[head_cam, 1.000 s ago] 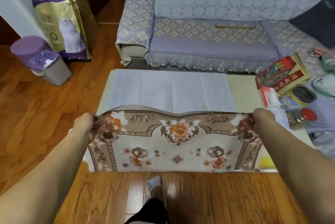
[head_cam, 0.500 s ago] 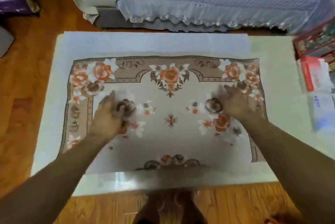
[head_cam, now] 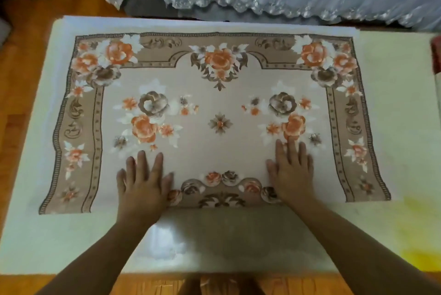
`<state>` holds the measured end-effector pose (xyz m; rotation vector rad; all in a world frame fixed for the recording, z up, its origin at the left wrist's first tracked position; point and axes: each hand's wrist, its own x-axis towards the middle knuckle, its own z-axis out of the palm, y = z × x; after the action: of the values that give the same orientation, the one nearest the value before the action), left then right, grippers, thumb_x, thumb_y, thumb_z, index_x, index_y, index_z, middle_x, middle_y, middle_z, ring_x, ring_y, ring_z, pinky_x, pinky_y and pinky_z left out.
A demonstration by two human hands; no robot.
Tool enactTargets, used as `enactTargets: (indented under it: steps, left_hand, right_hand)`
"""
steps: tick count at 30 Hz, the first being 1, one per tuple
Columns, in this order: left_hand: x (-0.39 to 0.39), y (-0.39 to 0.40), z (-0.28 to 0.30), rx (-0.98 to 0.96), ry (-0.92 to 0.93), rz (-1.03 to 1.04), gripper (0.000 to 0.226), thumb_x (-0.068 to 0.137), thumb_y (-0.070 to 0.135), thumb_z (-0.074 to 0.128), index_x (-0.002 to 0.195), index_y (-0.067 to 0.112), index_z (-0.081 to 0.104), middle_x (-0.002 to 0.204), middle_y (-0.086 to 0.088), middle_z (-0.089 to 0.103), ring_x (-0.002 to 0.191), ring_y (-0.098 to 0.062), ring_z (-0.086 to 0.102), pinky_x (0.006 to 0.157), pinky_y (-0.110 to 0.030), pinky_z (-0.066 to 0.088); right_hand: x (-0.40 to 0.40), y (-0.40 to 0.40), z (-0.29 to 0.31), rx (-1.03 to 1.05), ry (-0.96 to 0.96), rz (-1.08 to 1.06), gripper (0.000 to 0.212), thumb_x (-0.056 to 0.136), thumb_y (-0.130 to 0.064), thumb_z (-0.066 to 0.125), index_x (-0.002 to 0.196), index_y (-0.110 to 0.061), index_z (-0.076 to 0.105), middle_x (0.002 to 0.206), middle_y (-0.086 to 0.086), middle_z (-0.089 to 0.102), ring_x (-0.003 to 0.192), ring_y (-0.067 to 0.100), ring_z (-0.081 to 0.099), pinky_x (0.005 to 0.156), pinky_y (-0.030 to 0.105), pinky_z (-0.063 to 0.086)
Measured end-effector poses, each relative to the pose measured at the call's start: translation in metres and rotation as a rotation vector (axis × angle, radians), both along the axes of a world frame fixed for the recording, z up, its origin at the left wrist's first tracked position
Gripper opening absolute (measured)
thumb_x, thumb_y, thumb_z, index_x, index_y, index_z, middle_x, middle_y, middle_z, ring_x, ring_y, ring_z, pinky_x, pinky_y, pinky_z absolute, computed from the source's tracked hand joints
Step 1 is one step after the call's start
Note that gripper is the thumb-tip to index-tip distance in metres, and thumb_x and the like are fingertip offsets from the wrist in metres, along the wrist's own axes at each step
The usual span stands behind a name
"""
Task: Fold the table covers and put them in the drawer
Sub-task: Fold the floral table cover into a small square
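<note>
Both hands have slid nearer; left hand (head_cam: 143, 181) and right hand (head_cam: 290, 170) press flat-fingered on the floral cover (head_cam: 219, 108)

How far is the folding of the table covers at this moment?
Done: the floral cover lies spread flat on the table, over a pale blue sheet. In hand: the left hand and right hand rest flat on its near part. Left: no fold shows yet, and no drawer is in view.
</note>
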<state>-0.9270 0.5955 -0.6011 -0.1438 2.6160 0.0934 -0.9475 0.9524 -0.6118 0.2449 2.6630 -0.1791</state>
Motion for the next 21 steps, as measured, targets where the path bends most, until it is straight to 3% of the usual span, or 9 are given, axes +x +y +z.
enactTargets:
  steps: [5,10,13,17,21]
  left_hand:
    - [-0.075,0.004,-0.009,0.001,0.054,0.004,0.065,0.101,0.064,0.003,0.161,0.039,-0.002,0.170,-0.008,-0.009,0.155,-0.033,-0.013,0.124,-0.052,-0.007]
    - [-0.135,0.018,-0.003,0.046,0.087,0.040,0.065,0.102,0.063,0.006,0.161,0.038,-0.001,0.170,-0.008,-0.012,0.155,-0.034,-0.015,0.125,-0.053,-0.007]
    - [-0.117,0.029,0.006,0.120,0.168,-0.016,0.062,0.104,0.061,0.007,0.161,0.038,0.002,0.170,-0.008,-0.005,0.156,-0.034,-0.009,0.125,-0.053,-0.003]
    - [-0.061,0.037,0.007,0.116,0.156,-0.195,0.062,0.104,0.056,0.016,0.159,0.030,0.027,0.166,-0.012,0.020,0.153,-0.038,0.013,0.123,-0.059,0.014]
    - [-0.081,0.030,-0.011,0.055,0.093,-0.255,0.064,0.104,0.057,0.013,0.160,0.030,0.026,0.167,-0.013,0.021,0.153,-0.038,0.014,0.120,-0.059,0.016]
  right_hand:
    - [-0.068,0.007,-0.001,0.004,-0.022,0.001,0.065,0.104,-0.054,0.018,0.161,-0.026,0.002,0.168,0.008,-0.009,0.154,0.036,-0.009,0.123,0.053,-0.003]
    - [-0.126,0.018,0.001,-0.061,0.041,0.019,0.068,0.103,-0.056,0.025,0.160,-0.025,0.009,0.169,0.009,-0.001,0.154,0.036,-0.002,0.123,0.055,0.004]
    - [-0.109,0.010,0.005,-0.046,0.189,0.081,0.061,0.104,-0.054,0.023,0.157,-0.024,0.021,0.166,0.013,0.013,0.152,0.037,0.011,0.123,0.055,0.013]
    - [-0.038,-0.018,0.006,-0.045,0.264,0.050,0.053,0.101,-0.043,0.034,0.141,-0.013,0.052,0.146,0.019,0.047,0.131,0.042,0.044,0.111,0.055,0.033]
    - [-0.047,-0.022,-0.005,0.009,0.238,0.070,0.058,0.100,-0.045,0.032,0.144,-0.012,0.050,0.150,0.019,0.045,0.136,0.040,0.042,0.112,0.059,0.030]
